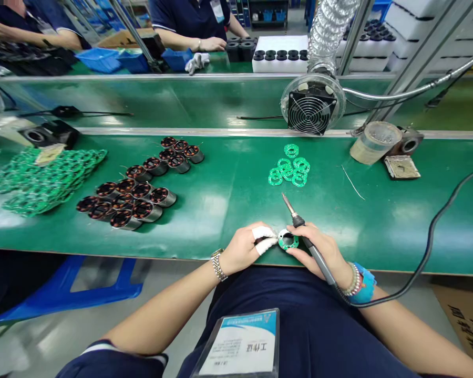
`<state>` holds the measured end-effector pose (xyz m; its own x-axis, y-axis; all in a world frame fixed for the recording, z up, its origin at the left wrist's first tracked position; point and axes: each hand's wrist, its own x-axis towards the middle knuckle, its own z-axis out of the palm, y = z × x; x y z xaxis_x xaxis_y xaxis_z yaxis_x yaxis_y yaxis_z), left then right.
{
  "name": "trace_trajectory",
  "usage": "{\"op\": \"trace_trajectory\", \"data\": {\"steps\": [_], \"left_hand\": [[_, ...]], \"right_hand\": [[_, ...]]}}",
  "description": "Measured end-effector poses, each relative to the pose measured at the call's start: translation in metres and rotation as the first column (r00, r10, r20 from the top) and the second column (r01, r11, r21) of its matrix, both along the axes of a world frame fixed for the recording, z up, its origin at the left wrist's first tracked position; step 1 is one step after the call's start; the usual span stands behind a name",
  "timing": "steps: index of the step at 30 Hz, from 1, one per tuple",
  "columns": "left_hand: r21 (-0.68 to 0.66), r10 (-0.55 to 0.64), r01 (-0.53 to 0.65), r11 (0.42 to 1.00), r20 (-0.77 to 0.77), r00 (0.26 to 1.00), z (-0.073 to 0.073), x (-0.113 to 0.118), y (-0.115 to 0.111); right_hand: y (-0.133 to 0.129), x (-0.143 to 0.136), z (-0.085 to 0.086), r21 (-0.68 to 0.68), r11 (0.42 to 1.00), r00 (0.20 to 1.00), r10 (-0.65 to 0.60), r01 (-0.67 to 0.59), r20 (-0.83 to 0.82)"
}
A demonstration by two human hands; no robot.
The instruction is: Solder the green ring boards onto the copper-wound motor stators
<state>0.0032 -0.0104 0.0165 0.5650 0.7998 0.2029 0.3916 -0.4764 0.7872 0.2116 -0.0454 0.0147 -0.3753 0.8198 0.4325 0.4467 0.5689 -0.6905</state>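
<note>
At the table's front edge, a green ring-shaped circuit board (283, 244) sits between my hands; whether a motor part lies under it I cannot tell. My left hand (246, 247), with white coverings on its thumb and forefinger, pinches the board's left side. A soldering iron (318, 258) rests in my right hand (324, 247), its bare tip angled up and away to the left. The thumb and a fingertip of that hand also touch the board's right side. Beyond them lies a loose group of green ring boards (287, 172).
Wound motor stators (126, 202) stand in groups on the left, beside stacked green board panels (51, 178). A fan with a duct (311, 113) hangs at the back. To the right are a round tub (374, 143), a small sponge tray (402, 167) and the iron's cable (429, 247). Co-workers sit opposite.
</note>
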Motion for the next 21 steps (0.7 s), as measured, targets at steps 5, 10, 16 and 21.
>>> {"op": "trace_trajectory", "data": {"steps": [5,10,16,21], "left_hand": [[-0.138,0.265,-0.255,0.957,0.058,0.963,-0.005,0.025,-0.010],[0.277,0.366,-0.353,0.894,0.005,0.931,-0.008,0.030,-0.031],[0.541,0.231,-0.001,0.841,-0.357,0.905,-0.004,0.009,-0.050],[0.279,0.067,0.057,0.959,-0.416,0.907,0.021,0.007,-0.029]], "right_hand": [[0.000,-0.001,0.000,0.016,1.000,1.000,0.002,-0.002,-0.006],[0.001,-0.001,0.001,0.022,1.000,1.000,-0.001,0.001,-0.001],[0.000,-0.002,-0.001,0.009,1.000,1.000,-0.002,0.002,-0.012],[-0.003,0.001,0.000,-0.024,1.000,1.000,-0.013,0.014,0.007]]}}
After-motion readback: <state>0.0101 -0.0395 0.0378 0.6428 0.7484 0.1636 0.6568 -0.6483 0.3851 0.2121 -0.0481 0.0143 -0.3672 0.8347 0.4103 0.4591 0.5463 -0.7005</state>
